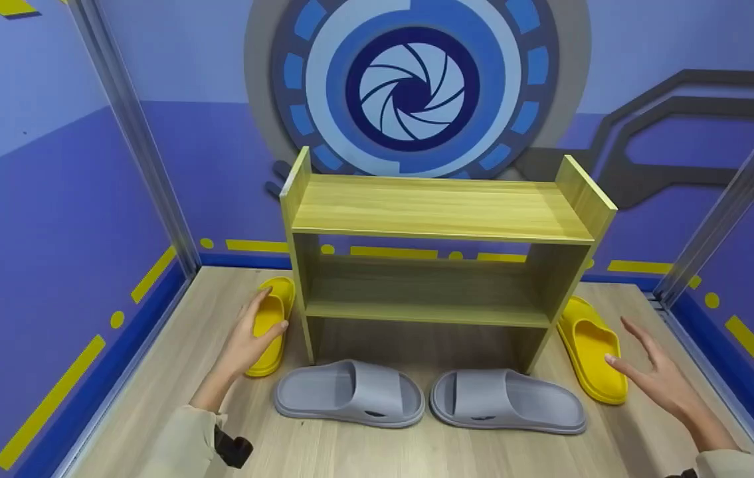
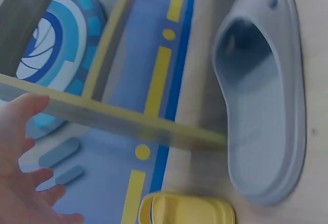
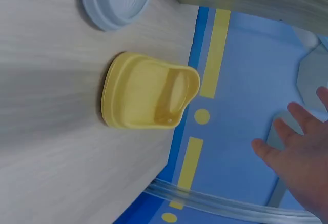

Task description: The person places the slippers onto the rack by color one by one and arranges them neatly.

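Observation:
In the head view my left hand hovers over a yellow slipper left of the wooden rack, thumb and fingers spread apart and holding nothing. The left wrist view shows that hand with its fingers parted. On the right, my right hand hangs beside the other yellow slipper, its fingers apart and nothing in them. The right wrist view has this yellow slipper on the floor, apart from the hand. Two grey slippers lie toe to toe before the rack.
A light wooden two-tier rack stands at the back centre, with upright side panels. Blue printed walls enclose the wood-patterned floor at the left, back and right. Metal posts rise at the rear corners.

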A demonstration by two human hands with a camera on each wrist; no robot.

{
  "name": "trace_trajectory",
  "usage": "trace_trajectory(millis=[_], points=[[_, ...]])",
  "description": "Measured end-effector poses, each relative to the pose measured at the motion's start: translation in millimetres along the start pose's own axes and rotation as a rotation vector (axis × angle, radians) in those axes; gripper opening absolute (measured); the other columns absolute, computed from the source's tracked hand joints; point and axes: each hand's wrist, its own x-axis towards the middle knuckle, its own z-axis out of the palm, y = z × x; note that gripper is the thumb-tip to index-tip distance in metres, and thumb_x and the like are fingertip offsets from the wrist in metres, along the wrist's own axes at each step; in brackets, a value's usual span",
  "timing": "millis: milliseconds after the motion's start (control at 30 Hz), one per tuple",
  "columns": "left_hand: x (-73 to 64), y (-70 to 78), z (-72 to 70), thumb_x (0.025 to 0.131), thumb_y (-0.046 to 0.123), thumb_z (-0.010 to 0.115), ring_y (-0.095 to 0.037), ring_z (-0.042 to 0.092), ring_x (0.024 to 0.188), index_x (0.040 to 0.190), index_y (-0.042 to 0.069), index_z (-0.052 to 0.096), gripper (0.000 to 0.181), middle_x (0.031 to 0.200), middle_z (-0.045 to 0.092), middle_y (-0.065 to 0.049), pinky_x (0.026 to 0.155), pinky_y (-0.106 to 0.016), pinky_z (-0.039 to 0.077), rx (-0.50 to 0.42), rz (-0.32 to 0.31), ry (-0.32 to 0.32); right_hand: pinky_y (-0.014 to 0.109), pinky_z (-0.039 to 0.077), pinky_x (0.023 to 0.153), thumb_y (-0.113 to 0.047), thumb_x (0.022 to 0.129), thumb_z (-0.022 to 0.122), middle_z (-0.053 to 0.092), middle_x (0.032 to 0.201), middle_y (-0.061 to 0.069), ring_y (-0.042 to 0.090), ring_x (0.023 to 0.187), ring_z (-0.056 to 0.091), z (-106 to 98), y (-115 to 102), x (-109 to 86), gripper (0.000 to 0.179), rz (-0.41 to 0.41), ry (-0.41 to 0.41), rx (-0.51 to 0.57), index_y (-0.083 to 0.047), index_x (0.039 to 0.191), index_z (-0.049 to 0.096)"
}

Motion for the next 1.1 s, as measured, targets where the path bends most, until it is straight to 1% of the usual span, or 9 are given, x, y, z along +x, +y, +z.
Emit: trace_trajectory(millis=[100,200,333,533,667,800,900,1033,1100], points=[[2.4,6.3,1.3,0.084,0.021,0.061,-0.032,0.026,0.123,0.136,0.004,0.030,0.063,0.137,0.027,-0.018,0.100,-0.048,0.018,-0.081,-0.022,0.022,0.068,0.011,0.086,-0.027,0.087,0.055,0.014,0.139,0.028,0.047,0.122,0.011,6.5,-1.8,1.1,0.073,-0.029,0.001,0.063,-0.005,0.141,0.012],[5.2,12.4,2.7,0.083,0.018,0.061,-0.030,0.031,0.121,0.134,0.004,0.033,0.060,0.135,0.032,-0.017,0.100,-0.043,0.021,-0.148,-0.013,0.054,0.067,0.013,0.087,-0.024,0.086,0.056,0.020,0.136,0.027,0.045,0.121,0.016,13.1,-3.4,2.5,0.070,-0.045,-0.005,0.092,-0.001,0.139,0.016],[9.1,19.4,5.1,0.084,0.014,0.061,-0.028,0.035,0.119,0.133,0.004,0.034,0.057,0.134,0.034,-0.017,0.098,-0.040,0.025,-0.198,-0.001,0.076,0.066,0.015,0.087,-0.027,0.086,0.056,0.024,0.134,0.027,0.044,0.120,0.018,20.9,-5.6,4.1,0.069,-0.012,-0.033,0.102,-0.001,0.138,0.018],[15.2,26.2,9.9,0.083,0.007,0.060,-0.029,0.034,0.120,0.133,0.001,0.034,0.056,0.133,0.035,-0.017,0.099,-0.038,0.024,-0.262,0.038,0.094,0.066,0.015,0.088,-0.032,0.085,0.057,0.026,0.134,0.026,0.043,0.120,0.020,31.8,-5.9,5.1,0.070,0.028,-0.071,0.092,-0.004,0.138,0.020],[18.2,29.9,12.6,0.083,0.006,0.060,-0.032,0.034,0.120,0.132,-0.002,0.034,0.056,0.133,0.035,-0.019,0.099,-0.040,0.024,-0.274,0.047,0.102,0.065,0.014,0.090,-0.033,0.083,0.058,0.026,0.133,0.026,0.043,0.120,0.020,40.0,-3.9,6.1,0.072,0.046,-0.094,0.095,-0.006,0.138,0.020],[21.3,33.6,13.7,0.084,0.009,0.059,-0.035,0.033,0.120,0.133,-0.002,0.033,0.056,0.133,0.034,-0.021,0.099,-0.043,0.022,-0.286,0.028,0.099,0.064,0.014,0.090,-0.034,0.082,0.060,0.029,0.132,0.025,0.042,0.120,0.023,48.9,-2.3,6.6,0.071,0.051,-0.119,0.092,-0.006,0.136,0.024],[25.2,35.3,13.7,0.085,0.010,0.058,-0.036,0.032,0.120,0.133,-0.002,0.032,0.057,0.133,0.033,-0.021,0.099,-0.045,0.022,-0.294,0.013,0.099,0.064,0.016,0.089,-0.032,0.081,0.062,0.032,0.131,0.024,0.041,0.119,0.025,56.3,-2.1,6.8,0.070,0.038,-0.134,0.095,-0.006,0.135,0.027],[29.6,38.0,12.7,0.085,0.011,0.059,-0.034,0.035,0.118,0.134,-0.001,0.032,0.057,0.132,0.035,-0.019,0.097,-0.046,0.025,-0.271,-0.003,0.107,0.064,0.018,0.089,-0.033,0.079,0.063,0.035,0.131,0.022,0.039,0.119,0.029,66.5,-2.0,7.5,0.070,0.027,-0.165,0.093,-0.008,0.135,0.028],[30.7,39.5,12.3,0.085,0.012,0.059,-0.033,0.037,0.117,0.133,0.000,0.033,0.057,0.131,0.037,-0.019,0.095,-0.045,0.028,-0.261,-0.006,0.112,0.064,0.017,0.089,-0.032,0.079,0.064,0.034,0.132,0.022,0.039,0.119,0.028,71.7,-1.2,7.8,0.070,0.018,-0.191,0.101,-0.009,0.135,0.028]])
